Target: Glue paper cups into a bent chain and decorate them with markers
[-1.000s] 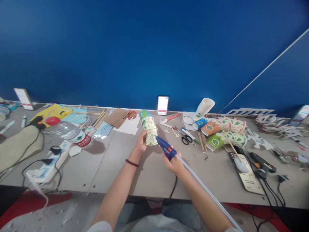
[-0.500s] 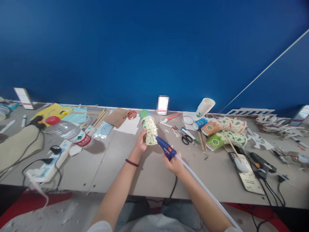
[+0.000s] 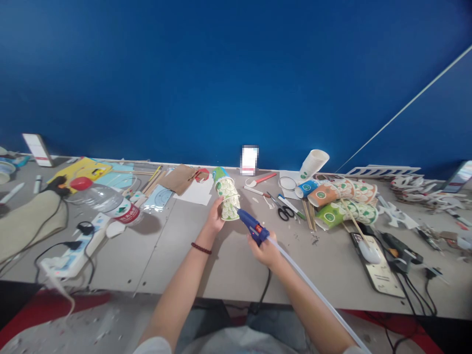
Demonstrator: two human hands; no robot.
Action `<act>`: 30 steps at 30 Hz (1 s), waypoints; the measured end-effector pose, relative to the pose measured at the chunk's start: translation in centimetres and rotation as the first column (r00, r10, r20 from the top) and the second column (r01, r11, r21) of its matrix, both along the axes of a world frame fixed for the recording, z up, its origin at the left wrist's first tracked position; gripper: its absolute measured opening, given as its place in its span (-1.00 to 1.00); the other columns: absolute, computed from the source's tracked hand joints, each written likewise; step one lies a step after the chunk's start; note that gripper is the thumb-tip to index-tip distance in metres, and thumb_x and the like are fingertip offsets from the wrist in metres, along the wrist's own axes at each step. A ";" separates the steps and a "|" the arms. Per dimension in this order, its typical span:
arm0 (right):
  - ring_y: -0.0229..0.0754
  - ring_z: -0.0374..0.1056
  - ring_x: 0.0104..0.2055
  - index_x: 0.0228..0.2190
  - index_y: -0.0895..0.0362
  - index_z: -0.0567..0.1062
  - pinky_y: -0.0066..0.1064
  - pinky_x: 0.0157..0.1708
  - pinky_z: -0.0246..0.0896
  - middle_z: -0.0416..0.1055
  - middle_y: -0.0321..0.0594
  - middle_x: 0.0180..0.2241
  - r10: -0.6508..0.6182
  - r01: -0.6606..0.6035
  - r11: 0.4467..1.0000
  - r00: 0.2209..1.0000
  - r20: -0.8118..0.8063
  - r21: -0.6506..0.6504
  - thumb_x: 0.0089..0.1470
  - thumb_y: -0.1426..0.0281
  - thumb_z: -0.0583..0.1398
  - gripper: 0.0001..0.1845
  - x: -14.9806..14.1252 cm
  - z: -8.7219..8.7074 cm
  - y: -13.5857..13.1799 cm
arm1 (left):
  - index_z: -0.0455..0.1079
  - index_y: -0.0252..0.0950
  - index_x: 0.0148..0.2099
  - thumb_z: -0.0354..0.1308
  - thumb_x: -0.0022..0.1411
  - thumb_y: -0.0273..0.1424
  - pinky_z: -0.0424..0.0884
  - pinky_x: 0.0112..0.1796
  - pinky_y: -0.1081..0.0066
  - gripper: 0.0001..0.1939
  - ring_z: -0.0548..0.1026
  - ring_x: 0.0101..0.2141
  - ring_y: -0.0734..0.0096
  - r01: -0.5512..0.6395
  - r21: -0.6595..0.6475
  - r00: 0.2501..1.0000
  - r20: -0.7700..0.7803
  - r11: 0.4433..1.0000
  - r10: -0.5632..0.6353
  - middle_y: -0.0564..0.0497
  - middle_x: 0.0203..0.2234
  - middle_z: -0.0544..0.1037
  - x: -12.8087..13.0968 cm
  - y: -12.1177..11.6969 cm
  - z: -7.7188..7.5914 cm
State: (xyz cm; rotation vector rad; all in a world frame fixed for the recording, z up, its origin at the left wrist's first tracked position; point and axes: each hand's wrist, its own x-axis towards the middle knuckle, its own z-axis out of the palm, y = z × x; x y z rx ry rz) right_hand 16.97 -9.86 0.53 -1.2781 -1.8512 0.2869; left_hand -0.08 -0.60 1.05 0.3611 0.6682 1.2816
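Cups (image 3: 229,191) | left hand (image 3: 215,218) gripping side | right hand (image 3: 266,250) curled round glue gun (image 3: 251,224)

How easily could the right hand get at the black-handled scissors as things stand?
Probably not straight away: the right hand is taken up by the blue plastic glue gun. Otherwise, nothing large seems to lie between it and the scissors.
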 end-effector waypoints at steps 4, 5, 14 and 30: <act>-0.26 0.18 -0.71 -0.56 0.08 0.31 -0.46 -0.62 0.06 0.20 -0.34 -0.73 -0.001 0.001 1.000 1.000 0.010 0.008 0.05 0.32 0.05 -0.80 -0.1 0.1 0.0 | 0.44 -0.36 -0.09 0.20 0.08 -0.29 0.35 0.05 0.12 -0.64 0.51 -0.04 0.05 -0.003 0.005 1.000 -0.009 1.000 0.003 -0.12 -0.25 0.62 -0.1 0.1 -0.1; -0.26 0.19 -0.70 -0.56 0.08 0.31 -0.46 -0.62 0.07 0.20 -0.34 -0.72 -0.001 0.001 1.000 1.000 0.012 0.007 0.05 0.32 0.05 -0.80 -0.1 0.1 0.0 | 0.44 -0.37 -0.08 0.21 0.08 -0.29 0.35 0.06 0.11 -0.63 0.51 -0.03 0.05 -0.003 0.014 1.000 -0.011 1.000 0.003 -0.12 -0.25 0.62 -0.1 0.1 -0.1; -0.25 0.18 -0.69 -0.58 0.06 0.28 -0.45 -0.62 0.07 0.19 -0.34 -0.72 0.004 -0.004 1.000 1.000 0.001 -0.030 0.04 0.31 0.05 -0.80 -0.1 0.3 -0.2 | 0.43 -0.35 -0.07 0.25 0.03 -0.28 0.34 0.06 0.10 -0.59 0.49 -0.02 0.02 -0.003 0.030 1.000 -0.016 1.000 0.004 -0.13 -0.24 0.62 -0.4 0.2 -0.4; -0.22 0.24 -0.69 -0.55 0.07 0.33 -0.45 -0.62 0.12 0.25 -0.33 -0.72 0.006 -0.009 0.997 0.999 -0.044 -0.073 0.02 0.33 0.07 -0.84 -0.1 0.2 -0.2 | 0.43 -0.35 -0.08 0.23 0.05 -0.28 0.35 0.05 0.13 -0.62 0.50 -0.03 0.07 0.002 0.006 1.000 -0.011 1.000 -0.002 -0.11 -0.24 0.62 -0.6 0.4 -0.5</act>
